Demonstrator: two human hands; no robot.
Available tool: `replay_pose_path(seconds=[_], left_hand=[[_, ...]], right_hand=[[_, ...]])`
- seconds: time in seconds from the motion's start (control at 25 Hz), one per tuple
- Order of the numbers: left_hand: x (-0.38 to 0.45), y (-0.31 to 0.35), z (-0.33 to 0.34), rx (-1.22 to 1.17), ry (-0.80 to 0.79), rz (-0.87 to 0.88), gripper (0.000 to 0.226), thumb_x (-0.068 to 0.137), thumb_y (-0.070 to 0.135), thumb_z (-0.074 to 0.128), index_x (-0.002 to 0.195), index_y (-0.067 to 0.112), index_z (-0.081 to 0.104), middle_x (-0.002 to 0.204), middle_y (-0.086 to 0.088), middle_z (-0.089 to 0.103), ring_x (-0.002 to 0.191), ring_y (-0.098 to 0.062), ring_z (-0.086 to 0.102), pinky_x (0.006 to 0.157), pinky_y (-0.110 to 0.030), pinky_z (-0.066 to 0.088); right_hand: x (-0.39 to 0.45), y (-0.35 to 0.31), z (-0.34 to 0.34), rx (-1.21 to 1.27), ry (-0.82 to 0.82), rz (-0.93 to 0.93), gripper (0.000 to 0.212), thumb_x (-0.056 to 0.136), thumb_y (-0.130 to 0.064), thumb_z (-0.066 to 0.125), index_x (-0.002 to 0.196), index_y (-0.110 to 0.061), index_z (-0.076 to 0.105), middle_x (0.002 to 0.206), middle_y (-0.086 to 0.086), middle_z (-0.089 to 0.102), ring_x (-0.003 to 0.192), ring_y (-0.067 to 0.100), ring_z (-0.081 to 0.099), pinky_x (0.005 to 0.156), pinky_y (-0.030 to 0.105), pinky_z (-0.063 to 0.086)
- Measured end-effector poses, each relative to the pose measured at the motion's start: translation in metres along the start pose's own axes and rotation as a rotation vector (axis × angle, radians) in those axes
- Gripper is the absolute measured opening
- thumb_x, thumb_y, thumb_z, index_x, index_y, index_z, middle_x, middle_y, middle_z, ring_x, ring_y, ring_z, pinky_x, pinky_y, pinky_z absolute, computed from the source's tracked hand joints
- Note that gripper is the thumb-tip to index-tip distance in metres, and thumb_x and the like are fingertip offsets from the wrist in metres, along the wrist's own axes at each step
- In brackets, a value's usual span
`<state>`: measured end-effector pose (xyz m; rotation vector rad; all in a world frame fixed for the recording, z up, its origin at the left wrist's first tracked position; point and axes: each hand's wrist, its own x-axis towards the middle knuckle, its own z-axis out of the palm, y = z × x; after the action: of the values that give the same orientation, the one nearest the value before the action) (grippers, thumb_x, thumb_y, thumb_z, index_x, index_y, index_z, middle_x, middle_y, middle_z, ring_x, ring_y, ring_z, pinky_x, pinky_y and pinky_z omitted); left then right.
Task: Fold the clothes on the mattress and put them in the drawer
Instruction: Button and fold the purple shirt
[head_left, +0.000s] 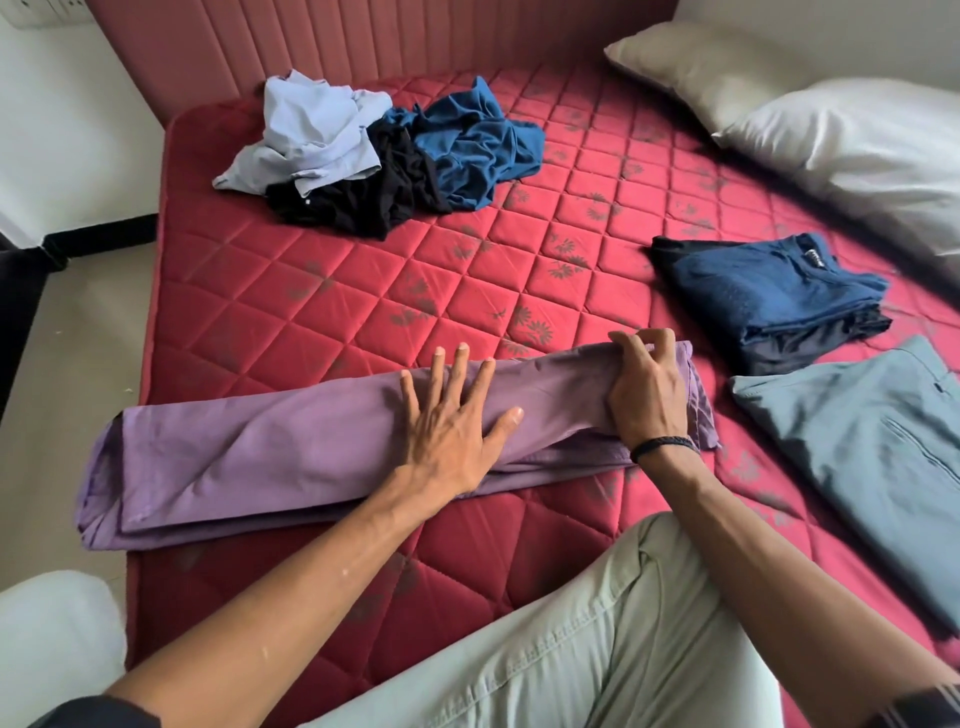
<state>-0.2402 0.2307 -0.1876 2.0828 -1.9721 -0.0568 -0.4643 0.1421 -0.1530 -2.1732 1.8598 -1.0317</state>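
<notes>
Purple trousers (311, 457), 6 o'clock on mattress (363, 291). Left hand (457, 421) flat, fingers spread, pressing mid-length. Right hand (644, 384) grips 3 o'clock end, probably the waistband. Soft, light, limp; hold at ends.

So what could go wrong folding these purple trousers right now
The left hand only lies flat on the purple trousers, so when the right hand brings its gripped end over, the layers may slide apart. The far end lies at the mattress edge and may slip off. A wide swing might disturb the folded navy stack.
</notes>
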Motion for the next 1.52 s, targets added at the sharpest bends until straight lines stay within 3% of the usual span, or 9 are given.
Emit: replay_pose_path(seconds=[0.24,0.52,0.72,0.92,1.04,1.16,1.28,1.36,1.52], left_hand=[[-0.009,-0.017,0.04,0.096,0.065,-0.063,0.077,0.094,0.074,0.03,0.156,0.031,0.042,0.165,-0.006,0.035,0.155,-0.026,0.028,0.12,-0.068,0.011],[-0.013,0.046,0.044,0.034,0.016,0.08,0.075,0.092,0.074,0.031,0.16,0.042,0.026,0.171,-0.003,0.018,0.159,-0.031,0.008,0.119,-0.072,-0.001],[-0.005,0.083,0.064,0.008,-0.034,0.174,0.065,0.097,0.068,0.031,0.159,0.046,0.027,0.171,-0.003,0.017,0.159,-0.03,0.005,0.117,-0.074,0.004],[0.008,0.079,0.043,-0.159,-0.34,0.12,0.076,0.091,0.079,0.022,0.16,0.049,0.015,0.173,0.002,0.0,0.159,-0.026,-0.013,0.118,-0.068,-0.015],[0.026,0.07,-0.013,-1.227,-0.683,-0.258,0.087,0.091,0.08,0.036,0.159,0.025,0.035,0.166,0.0,0.032,0.156,-0.016,0.019,0.128,-0.045,0.007],[0.029,0.037,-0.046,-1.817,-0.555,-0.389,0.065,0.097,0.065,0.04,0.126,0.014,0.069,0.119,-0.005,0.073,0.114,-0.018,0.066,0.102,-0.033,0.051],[0.029,0.005,-0.045,-1.755,-0.379,-0.728,0.031,0.104,0.033,0.054,0.104,0.007,0.073,0.092,-0.012,0.075,0.08,-0.026,0.073,0.074,-0.035,0.061],[0.024,-0.015,-0.039,-1.763,-0.338,-0.882,0.03,0.102,0.02,0.047,0.096,0.002,0.07,0.08,-0.013,0.075,0.068,-0.025,0.073,0.062,-0.031,0.06],[0.006,-0.042,-0.046,-1.894,-0.321,-0.891,0.035,0.099,0.014,0.04,0.106,0.0,0.071,0.098,-0.016,0.076,0.086,-0.028,0.073,0.085,-0.039,0.059]], right_hand=[[0.004,0.025,0.027,-0.205,-0.417,0.104,0.039,0.093,-0.011,0.05,0.128,-0.018,0.065,0.125,0.02,0.053,0.12,0.043,0.05,0.1,0.051,0.046],[-0.004,0.044,0.014,-0.384,-0.262,0.612,0.072,0.081,-0.066,0.059,0.139,-0.026,0.047,0.151,0.019,0.035,0.138,0.042,0.032,0.109,0.063,0.028],[-0.009,0.066,-0.009,-0.221,-0.225,0.792,0.073,0.076,-0.06,0.073,0.124,-0.008,0.055,0.131,0.024,0.054,0.125,0.043,0.053,0.099,0.051,0.046],[-0.002,0.033,-0.02,0.053,0.022,0.353,0.023,0.076,-0.032,0.075,0.081,-0.01,0.07,0.076,0.017,0.069,0.084,0.041,0.069,0.07,0.04,0.051],[-0.012,-0.013,-0.017,0.107,0.055,-0.021,0.023,0.073,-0.022,0.073,0.094,-0.015,0.074,0.089,0.009,0.074,0.083,0.034,0.067,0.071,0.039,0.049],[-0.038,-0.058,-0.002,0.244,-0.106,-0.233,0.037,0.073,-0.027,0.068,0.108,-0.018,0.075,0.097,0.003,0.076,0.086,0.026,0.071,0.076,0.037,0.055],[-0.062,-0.088,0.008,0.504,-0.352,-0.272,0.033,0.085,-0.031,0.076,0.114,-0.017,0.074,0.094,-0.007,0.077,0.086,0.008,0.073,0.079,0.031,0.059],[-0.067,-0.092,0.009,0.626,-0.219,-0.129,0.023,0.091,-0.035,0.075,0.105,-0.016,0.075,0.085,-0.008,0.076,0.078,0.004,0.072,0.073,0.03,0.059],[-0.057,-0.075,0.032,0.329,-0.104,-0.142,0.053,0.101,-0.05,0.052,0.14,-0.016,0.059,0.134,0.005,0.066,0.124,0.024,0.06,0.105,0.04,0.047]])
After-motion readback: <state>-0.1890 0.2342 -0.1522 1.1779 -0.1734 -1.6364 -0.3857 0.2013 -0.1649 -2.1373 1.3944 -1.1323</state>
